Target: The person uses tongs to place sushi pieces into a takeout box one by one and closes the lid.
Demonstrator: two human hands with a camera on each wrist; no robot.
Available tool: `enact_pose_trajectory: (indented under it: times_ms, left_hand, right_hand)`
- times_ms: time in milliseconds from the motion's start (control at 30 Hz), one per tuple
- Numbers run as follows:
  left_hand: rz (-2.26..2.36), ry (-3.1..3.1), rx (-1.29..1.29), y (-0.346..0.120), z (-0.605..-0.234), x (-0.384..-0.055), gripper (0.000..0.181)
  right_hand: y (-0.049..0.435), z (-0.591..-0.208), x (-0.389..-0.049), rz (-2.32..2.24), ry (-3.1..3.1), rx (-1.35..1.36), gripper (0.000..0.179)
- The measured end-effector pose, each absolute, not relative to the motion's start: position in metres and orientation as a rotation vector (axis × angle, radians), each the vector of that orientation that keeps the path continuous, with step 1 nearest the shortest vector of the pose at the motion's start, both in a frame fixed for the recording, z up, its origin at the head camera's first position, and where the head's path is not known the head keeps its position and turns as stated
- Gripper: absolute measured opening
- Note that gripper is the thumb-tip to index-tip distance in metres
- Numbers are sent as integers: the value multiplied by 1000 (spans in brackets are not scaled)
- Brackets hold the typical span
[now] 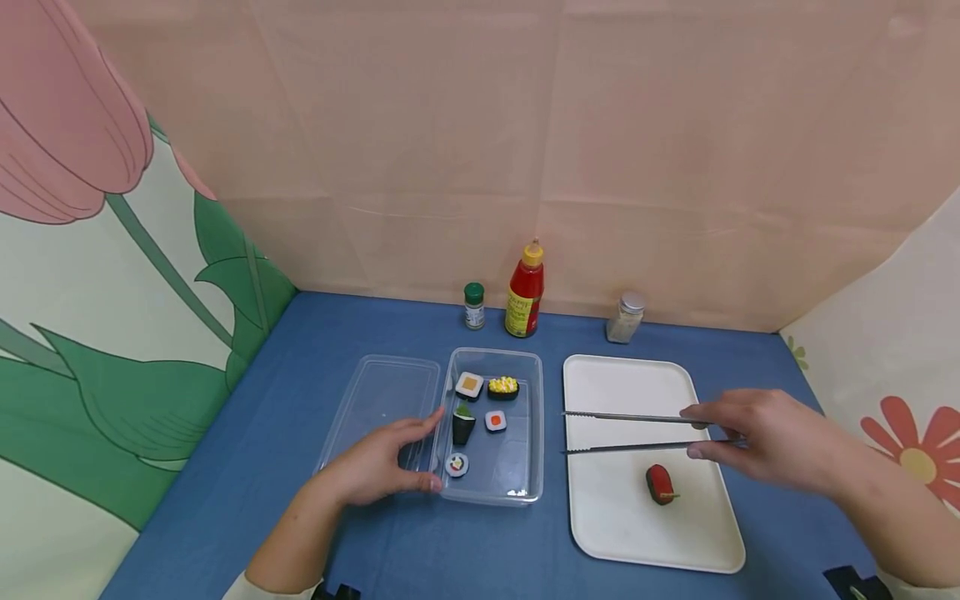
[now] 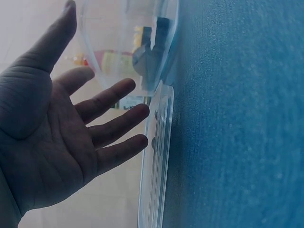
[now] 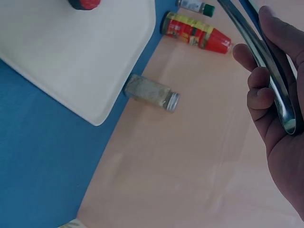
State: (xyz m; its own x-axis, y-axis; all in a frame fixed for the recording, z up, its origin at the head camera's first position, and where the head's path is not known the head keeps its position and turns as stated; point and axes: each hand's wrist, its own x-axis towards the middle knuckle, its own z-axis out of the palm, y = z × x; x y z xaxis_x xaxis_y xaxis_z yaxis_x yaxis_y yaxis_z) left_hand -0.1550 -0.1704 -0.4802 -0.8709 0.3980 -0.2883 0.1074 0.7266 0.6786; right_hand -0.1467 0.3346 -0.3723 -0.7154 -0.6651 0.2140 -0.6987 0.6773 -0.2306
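Observation:
My left hand (image 1: 375, 462) is beside the left wall of a clear plastic container (image 1: 517, 458), thumb and fingers spread, fingertips at its rim. In the left wrist view its fingers are extended, with nothing in the palm. Inside the container lie several toy sushi pieces, among them a corn-topped one (image 1: 503, 387), a dark hand roll (image 1: 463, 425) and a round roll (image 1: 457, 465). My right hand (image 1: 765, 433) holds metal tongs (image 1: 630, 417), arms spread apart above a white tray (image 1: 615, 525). On that tray, below the tongs, sits a red-topped sushi piece (image 1: 659, 483).
A clear lid (image 1: 390, 387) lies left of the container, partly behind my left hand. Along the back stand a green-capped jar (image 1: 474, 307), a red sauce bottle (image 1: 524, 292) and a silver-capped shaker (image 1: 626, 318). Blue cloth (image 1: 255, 467) covers the table.

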Motion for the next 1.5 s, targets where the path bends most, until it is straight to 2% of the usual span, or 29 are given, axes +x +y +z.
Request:
enact_pose_trajectory:
  times_ms: [400,967,1200,1500]
  left_hand:
    - [952,2506,362,-169,-481,-156,102]
    - [957,2499,374,-170,-479,-154,103]
    - [940,2508,356,-169,-479,-155,102]
    - [941,2506,350,-168,-479,-155,103]
  right_hand:
    - [366,-388,-128,406,-2723,1035,46]
    - [394,-401,-98,306,-3048,700,41]
    - [407,-402,-93,343,-3073,775,40]
    - [408,-398,-92,239,-3278,604,39]
